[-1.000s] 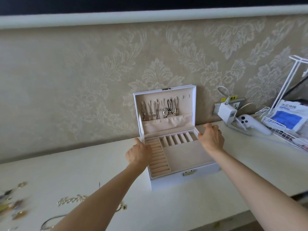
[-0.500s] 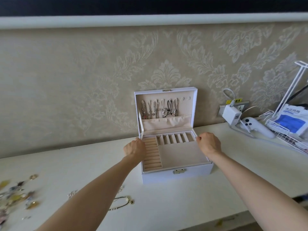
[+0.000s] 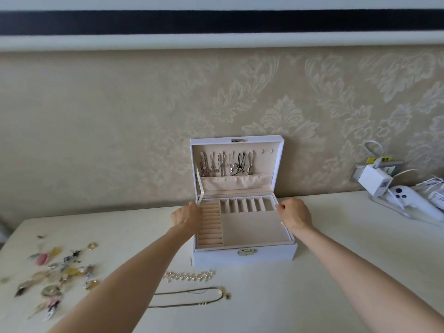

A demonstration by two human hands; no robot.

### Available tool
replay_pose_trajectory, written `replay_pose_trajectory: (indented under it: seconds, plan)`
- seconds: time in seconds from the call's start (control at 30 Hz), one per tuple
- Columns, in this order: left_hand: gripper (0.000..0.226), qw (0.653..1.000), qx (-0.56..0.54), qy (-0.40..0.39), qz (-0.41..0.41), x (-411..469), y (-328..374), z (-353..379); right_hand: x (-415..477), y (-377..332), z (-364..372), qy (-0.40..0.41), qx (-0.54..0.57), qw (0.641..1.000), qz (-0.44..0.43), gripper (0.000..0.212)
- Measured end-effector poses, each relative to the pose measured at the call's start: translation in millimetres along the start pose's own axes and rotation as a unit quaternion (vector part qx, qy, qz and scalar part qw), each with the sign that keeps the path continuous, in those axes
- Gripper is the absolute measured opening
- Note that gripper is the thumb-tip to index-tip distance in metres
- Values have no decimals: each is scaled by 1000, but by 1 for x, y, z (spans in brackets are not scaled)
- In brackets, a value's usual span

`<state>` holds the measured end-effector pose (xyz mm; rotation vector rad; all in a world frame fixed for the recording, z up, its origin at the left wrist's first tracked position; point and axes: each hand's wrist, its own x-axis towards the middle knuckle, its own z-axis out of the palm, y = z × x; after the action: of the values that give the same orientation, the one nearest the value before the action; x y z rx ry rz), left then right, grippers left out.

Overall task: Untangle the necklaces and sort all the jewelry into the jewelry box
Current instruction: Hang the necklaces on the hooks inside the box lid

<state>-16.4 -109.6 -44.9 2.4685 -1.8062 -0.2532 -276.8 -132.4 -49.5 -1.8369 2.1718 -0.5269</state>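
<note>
Gripping the open jewelry box (image 3: 245,258) at both sides, hands (image 3: 187,216) (image 3: 294,216) curled

There are one jewelry box (image 3: 243,257), two hands (image 3: 187,215) (image 3: 295,215), perhaps six hung necklaces (image 3: 222,164) and two loose chains (image 3: 189,276) (image 3: 192,296).

At eight o'clock the loose jewelry pile (image 3: 57,272) blurs beyond telling pieces apart; at three o'clock white packets (image 3: 436,195) run off the edge.
</note>
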Motion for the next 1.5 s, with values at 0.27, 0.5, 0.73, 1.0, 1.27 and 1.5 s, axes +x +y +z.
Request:
replay_pose_trajectory:
  seconds: [0.27,0.5,0.73,1.0,1.27,1.5]
  plan:
    - [31,1000,22,-2,-8,7,-40,-13,-3,-37,19,-7,17,1000,-11,32]
    - [32,999,50,-4,-19,7,-77,-22,-14,-70,30,-31,8,999,-34,29]
    - [34,998,64,-14,-20,2,-112,-28,-16,-112,29,-4,107,988,-113,34]
    - [35,998,58,-24,-16,-15,-130,-30,-36,-128,43,-43,69,981,-175,35]
    - [31,995,-30,89,-27,-44,-126,-29,-110,-151,38,26,129,881,-454,5]
    - [16,952,-110,248,145,-106,-138,-11,-150,-147,38,-3,85,841,-535,26]
